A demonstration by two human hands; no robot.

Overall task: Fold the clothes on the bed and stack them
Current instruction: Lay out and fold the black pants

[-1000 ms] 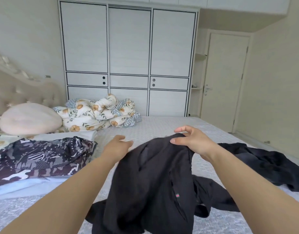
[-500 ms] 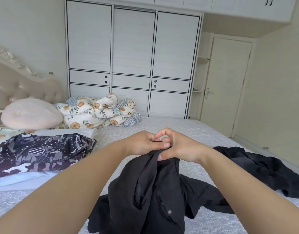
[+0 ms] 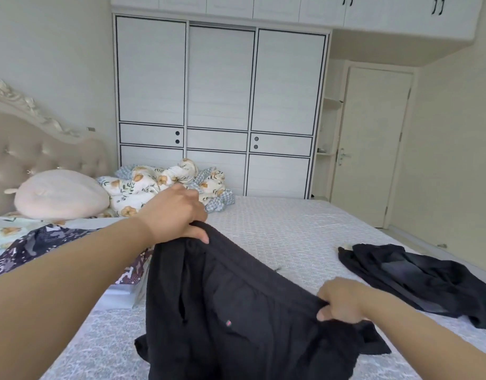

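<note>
Stretching between both hands, black garment (image 3: pixel 236 311), top edge pinched in left fingers (image 3: pixel 193 231) and right fingers (image 3: pixel 325 311).

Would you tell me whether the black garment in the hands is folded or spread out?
Spread out, not folded: the left hand and right hand hold the black garment stretched between them.

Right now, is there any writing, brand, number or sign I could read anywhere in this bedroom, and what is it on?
No readable text anywhere.
Black garment, held by both hands: a small red-and-green tag, too small to read.
Patterned garment on the left: only a print, no legible words.
Wardrobe and door: no labels or signs.
</note>
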